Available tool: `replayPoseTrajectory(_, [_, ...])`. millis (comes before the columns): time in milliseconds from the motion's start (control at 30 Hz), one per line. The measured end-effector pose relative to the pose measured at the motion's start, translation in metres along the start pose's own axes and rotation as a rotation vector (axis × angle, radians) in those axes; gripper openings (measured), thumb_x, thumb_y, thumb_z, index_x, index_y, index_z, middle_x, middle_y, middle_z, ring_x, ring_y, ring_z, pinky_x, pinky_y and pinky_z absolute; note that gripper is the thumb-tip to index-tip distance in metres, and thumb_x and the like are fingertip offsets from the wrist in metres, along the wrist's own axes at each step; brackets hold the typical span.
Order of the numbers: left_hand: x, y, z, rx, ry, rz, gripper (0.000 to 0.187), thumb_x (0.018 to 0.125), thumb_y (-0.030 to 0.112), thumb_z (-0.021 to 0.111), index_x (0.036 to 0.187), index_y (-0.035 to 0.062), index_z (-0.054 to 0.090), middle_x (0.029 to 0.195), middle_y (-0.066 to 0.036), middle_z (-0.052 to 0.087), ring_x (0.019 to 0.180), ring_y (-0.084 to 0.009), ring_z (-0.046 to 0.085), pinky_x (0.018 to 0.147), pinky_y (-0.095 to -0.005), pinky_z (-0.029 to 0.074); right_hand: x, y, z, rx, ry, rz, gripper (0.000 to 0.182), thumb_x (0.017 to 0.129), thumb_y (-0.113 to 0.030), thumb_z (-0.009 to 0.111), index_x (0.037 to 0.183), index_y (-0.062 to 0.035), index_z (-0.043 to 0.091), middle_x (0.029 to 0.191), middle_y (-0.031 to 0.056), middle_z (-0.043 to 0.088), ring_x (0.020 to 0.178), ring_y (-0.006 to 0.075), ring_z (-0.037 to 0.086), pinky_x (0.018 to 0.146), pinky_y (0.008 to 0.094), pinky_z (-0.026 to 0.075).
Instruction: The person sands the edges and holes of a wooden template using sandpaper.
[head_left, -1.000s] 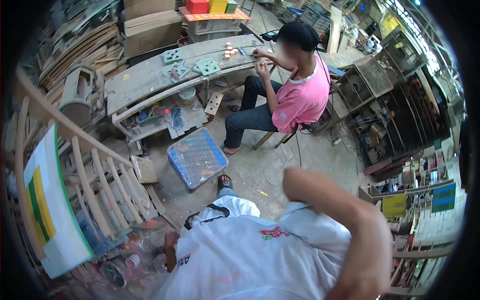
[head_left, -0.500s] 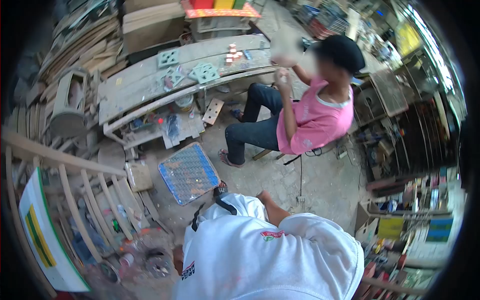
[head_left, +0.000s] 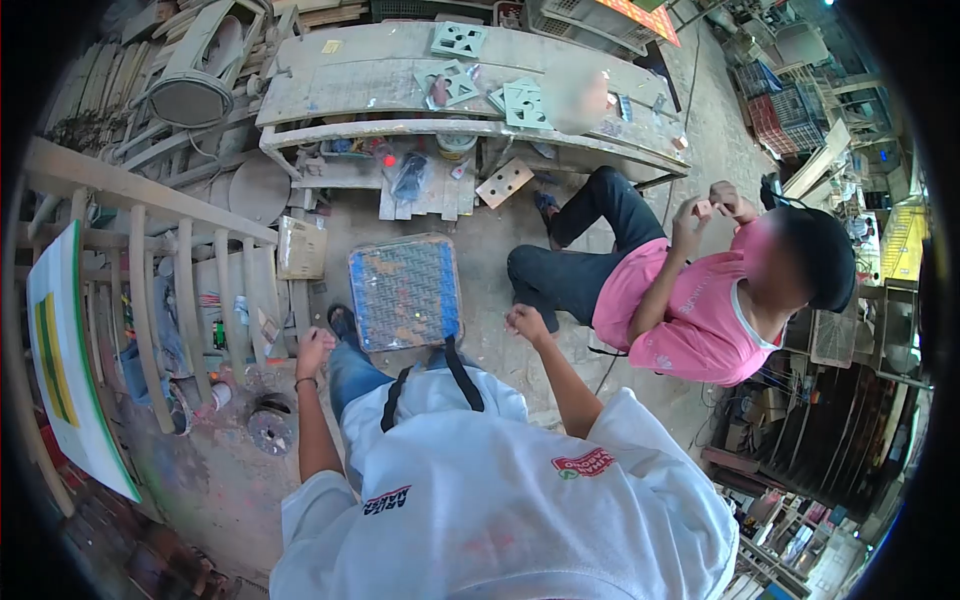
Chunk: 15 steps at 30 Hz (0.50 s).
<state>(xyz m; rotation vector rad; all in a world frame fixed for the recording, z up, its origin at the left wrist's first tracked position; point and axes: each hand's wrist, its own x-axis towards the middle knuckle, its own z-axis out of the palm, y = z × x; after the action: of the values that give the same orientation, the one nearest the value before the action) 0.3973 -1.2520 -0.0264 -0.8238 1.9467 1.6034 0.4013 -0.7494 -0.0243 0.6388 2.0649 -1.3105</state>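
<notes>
My 2 hands hang empty, both loosely curled: my left hand (head_left: pixel 314 350) beside the railing (head_left: pixel 150 290), my right hand (head_left: pixel 524 322) just beside the 1 blue woven stool (head_left: pixel 405 290) on the floor in front of me. 1 person in a pink shirt (head_left: pixel 690 310) sits near the bench (head_left: pixel 370 85), which carries 4 green cut-out tiles (head_left: pixel 458 40).

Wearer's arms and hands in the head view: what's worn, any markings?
Both arms are bare below short white T-shirt sleeves. The left hand has a thin dark band at the wrist; the right hand wears nothing visible, no gloves. The white shirt carries a red and green logo and dark lettering.
</notes>
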Motion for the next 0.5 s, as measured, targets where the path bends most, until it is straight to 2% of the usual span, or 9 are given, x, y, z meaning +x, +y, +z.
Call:
replayPoseTrajectory(100, [0.037,0.018,-0.006,0.019,-0.093,-0.02,0.02,0.091,0.023,0.049,0.082,0.0074,0.057,0.076,-0.006,0.065,0.065,-0.013,0.063,0.051,-0.0255,0.046,0.012,-0.044,0.024,0.07,0.053,-0.04,0.016,0.084,-0.012,0.051,0.086,-0.0044,0.064,0.075,0.0047,0.066,0.066,0.0135,0.063,0.056,0.0262,0.05])
replayPoseTrajectory(167, [0.07,0.014,-0.016,0.095,-0.128,-0.018,0.021,0.091,0.025,0.049,0.083,0.0077,0.057,0.077,-0.006,0.065,0.065,-0.0134,0.063,0.051,-0.0275,0.047,0.011,-0.048,0.057,0.107,0.089,-0.049,0.016,0.085,-0.012,0.05,0.088,-0.0044,0.064,0.075,0.0047,0.066,0.066,0.0135,0.062,0.056,0.0264,0.049])
replayPoseTrajectory(233, [0.092,0.017,-0.026,0.121,-0.171,-0.084,0.021,0.09,0.027,0.049,0.084,0.0075,0.057,0.076,-0.006,0.065,0.062,-0.0137,0.062,0.051,-0.0285,0.047,0.023,-0.043,0.091,-0.057,0.171,-0.124,0.018,0.086,-0.013,0.05,0.094,-0.0032,0.063,0.078,0.0049,0.066,0.066,0.0137,0.062,0.056,0.0263,0.049])
replayPoseTrajectory(267, [0.098,0.024,-0.035,0.149,-0.186,-0.078,0.021,0.09,0.027,0.049,0.084,0.0075,0.057,0.076,-0.006,0.065,0.062,-0.0137,0.062,0.051,-0.0285,0.047,0.021,-0.044,0.117,0.043,0.162,-0.056,0.019,0.086,-0.012,0.05,0.096,-0.0027,0.063,0.079,0.0056,0.066,0.066,0.0141,0.062,0.057,0.0267,0.049])
replayPoseTrajectory(333, [0.111,0.036,-0.04,0.022,-0.165,-0.147,0.02,0.088,0.025,0.049,0.084,0.0073,0.057,0.074,-0.005,0.065,0.06,-0.0136,0.062,0.051,-0.0282,0.047,0.002,-0.061,0.156,0.176,0.124,0.04,0.019,0.086,-0.011,0.051,0.098,-0.0016,0.062,0.08,0.0068,0.067,0.068,0.0149,0.064,0.059,0.0276,0.051])
replayPoseTrajectory(400, [0.136,0.034,-0.044,0.13,-0.15,-0.181,0.019,0.088,0.025,0.049,0.084,0.0074,0.057,0.074,-0.005,0.065,0.06,-0.0137,0.062,0.05,-0.0282,0.046,-0.017,-0.079,0.185,0.209,0.109,0.085,0.018,0.086,-0.01,0.051,0.098,-0.001,0.062,0.079,0.0073,0.067,0.07,0.0154,0.064,0.06,0.0281,0.051])
replayPoseTrajectory(433, [0.144,0.04,-0.04,0.231,-0.113,-0.203,0.018,0.088,0.024,0.05,0.084,0.0075,0.057,0.074,-0.005,0.065,0.06,-0.0139,0.062,0.05,-0.0282,0.046,-0.016,-0.084,0.194,0.157,0.112,0.036,0.018,0.086,-0.01,0.051,0.098,-0.0006,0.061,0.08,0.0074,0.067,0.071,0.016,0.065,0.062,0.0287,0.052])
replayPoseTrajectory(500, [0.154,0.059,-0.017,0.198,-0.122,-0.156,0.019,0.088,0.023,0.049,0.085,0.006,0.057,0.074,-0.005,0.065,0.059,-0.0144,0.061,0.05,-0.0289,0.046,0.0,-0.097,0.193,0.107,0.114,-0.022,0.017,0.087,-0.009,0.052,0.098,-0.0002,0.061,0.08,0.0074,0.067,0.072,0.0166,0.066,0.063,0.0294,0.053])
